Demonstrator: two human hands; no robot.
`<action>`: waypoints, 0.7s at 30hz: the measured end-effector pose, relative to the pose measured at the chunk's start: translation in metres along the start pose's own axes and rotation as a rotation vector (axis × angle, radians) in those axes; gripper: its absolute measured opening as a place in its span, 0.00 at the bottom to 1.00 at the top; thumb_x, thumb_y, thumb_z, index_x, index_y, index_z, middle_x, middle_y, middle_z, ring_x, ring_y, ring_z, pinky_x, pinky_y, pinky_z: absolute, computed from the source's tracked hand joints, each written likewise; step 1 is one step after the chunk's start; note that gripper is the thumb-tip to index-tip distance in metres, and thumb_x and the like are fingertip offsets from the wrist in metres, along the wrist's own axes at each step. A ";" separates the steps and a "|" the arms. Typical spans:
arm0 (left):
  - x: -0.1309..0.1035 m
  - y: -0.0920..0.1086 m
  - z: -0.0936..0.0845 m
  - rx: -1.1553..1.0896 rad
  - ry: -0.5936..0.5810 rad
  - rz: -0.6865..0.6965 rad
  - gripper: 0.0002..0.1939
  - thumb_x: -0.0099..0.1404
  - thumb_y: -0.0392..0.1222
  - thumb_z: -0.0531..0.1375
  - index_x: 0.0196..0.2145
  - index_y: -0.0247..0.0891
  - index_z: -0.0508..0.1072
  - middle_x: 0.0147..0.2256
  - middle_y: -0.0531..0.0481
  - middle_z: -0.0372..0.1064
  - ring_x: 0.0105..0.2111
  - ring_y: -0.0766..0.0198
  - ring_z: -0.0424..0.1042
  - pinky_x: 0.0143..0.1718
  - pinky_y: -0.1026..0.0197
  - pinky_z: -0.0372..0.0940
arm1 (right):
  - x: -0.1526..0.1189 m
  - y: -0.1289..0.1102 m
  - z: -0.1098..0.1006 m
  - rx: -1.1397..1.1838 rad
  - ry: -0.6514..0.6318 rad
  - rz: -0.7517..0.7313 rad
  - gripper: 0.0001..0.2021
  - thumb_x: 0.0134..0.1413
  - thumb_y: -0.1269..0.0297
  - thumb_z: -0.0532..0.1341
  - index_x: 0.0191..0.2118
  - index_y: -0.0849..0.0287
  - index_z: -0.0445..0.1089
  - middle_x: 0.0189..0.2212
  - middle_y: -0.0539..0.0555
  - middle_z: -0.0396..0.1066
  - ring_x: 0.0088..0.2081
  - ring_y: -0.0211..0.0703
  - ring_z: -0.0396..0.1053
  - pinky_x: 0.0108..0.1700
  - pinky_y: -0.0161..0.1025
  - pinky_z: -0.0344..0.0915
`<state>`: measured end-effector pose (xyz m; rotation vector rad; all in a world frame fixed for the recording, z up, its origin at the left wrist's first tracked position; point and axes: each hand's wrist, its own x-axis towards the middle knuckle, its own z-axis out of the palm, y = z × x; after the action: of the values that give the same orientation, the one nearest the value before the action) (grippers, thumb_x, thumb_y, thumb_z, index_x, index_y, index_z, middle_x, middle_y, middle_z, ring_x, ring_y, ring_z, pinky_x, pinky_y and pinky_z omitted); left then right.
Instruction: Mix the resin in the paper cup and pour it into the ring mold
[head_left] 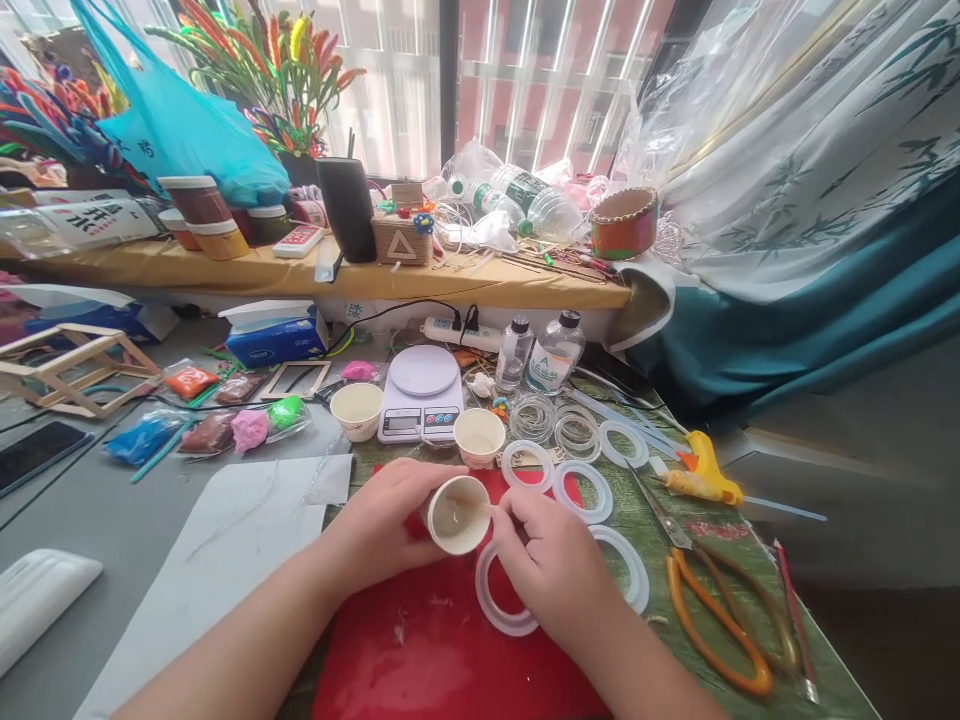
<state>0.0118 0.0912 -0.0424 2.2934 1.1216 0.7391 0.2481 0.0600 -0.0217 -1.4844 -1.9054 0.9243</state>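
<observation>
Cup in left hand

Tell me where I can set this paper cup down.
Mostly bare: the red mat between left forearm and right forearm; the white paper beside the left forearm. Crowded: around the translucent ring molds, scissors and digital kitchen scale.
</observation>
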 end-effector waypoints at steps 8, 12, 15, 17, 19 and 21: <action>0.001 0.002 -0.001 -0.003 0.027 -0.066 0.31 0.56 0.47 0.74 0.57 0.47 0.75 0.51 0.47 0.82 0.47 0.48 0.81 0.48 0.52 0.71 | 0.003 0.007 0.001 -0.052 -0.063 -0.022 0.16 0.70 0.59 0.54 0.28 0.54 0.58 0.24 0.47 0.62 0.28 0.42 0.60 0.31 0.39 0.52; 0.000 0.006 0.001 -0.012 0.139 -0.121 0.26 0.54 0.49 0.76 0.47 0.43 0.73 0.44 0.47 0.82 0.41 0.51 0.81 0.41 0.55 0.71 | 0.009 -0.001 -0.006 -0.146 -0.081 -0.035 0.16 0.71 0.57 0.53 0.29 0.54 0.60 0.25 0.48 0.65 0.30 0.43 0.63 0.32 0.40 0.52; -0.002 0.005 0.003 -0.022 0.186 -0.120 0.26 0.52 0.49 0.77 0.42 0.42 0.70 0.38 0.49 0.80 0.35 0.54 0.79 0.34 0.57 0.69 | 0.009 -0.014 -0.010 -0.216 -0.021 -0.063 0.16 0.71 0.57 0.53 0.29 0.54 0.59 0.25 0.48 0.64 0.30 0.43 0.61 0.32 0.39 0.51; -0.003 0.003 0.004 -0.029 0.191 -0.092 0.25 0.52 0.48 0.77 0.41 0.42 0.70 0.37 0.49 0.80 0.34 0.55 0.78 0.34 0.58 0.68 | 0.007 -0.023 -0.010 -0.272 0.033 -0.086 0.16 0.70 0.58 0.54 0.28 0.54 0.58 0.25 0.47 0.62 0.29 0.42 0.59 0.32 0.39 0.49; -0.004 0.000 0.005 -0.033 0.185 -0.057 0.25 0.52 0.48 0.77 0.42 0.41 0.71 0.38 0.49 0.79 0.35 0.55 0.78 0.35 0.58 0.69 | 0.002 -0.029 -0.007 -0.287 -0.025 -0.101 0.16 0.67 0.61 0.56 0.26 0.54 0.56 0.23 0.46 0.61 0.27 0.41 0.58 0.31 0.39 0.48; -0.005 -0.004 0.007 -0.027 0.173 -0.026 0.27 0.54 0.48 0.77 0.45 0.39 0.72 0.40 0.47 0.79 0.37 0.54 0.78 0.37 0.56 0.71 | -0.004 -0.033 -0.002 -0.282 -0.003 -0.096 0.15 0.67 0.61 0.55 0.27 0.54 0.58 0.23 0.46 0.63 0.27 0.41 0.60 0.31 0.38 0.50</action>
<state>0.0113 0.0880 -0.0517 2.2222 1.2070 0.9522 0.2307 0.0508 0.0056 -1.5302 -2.1585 0.6344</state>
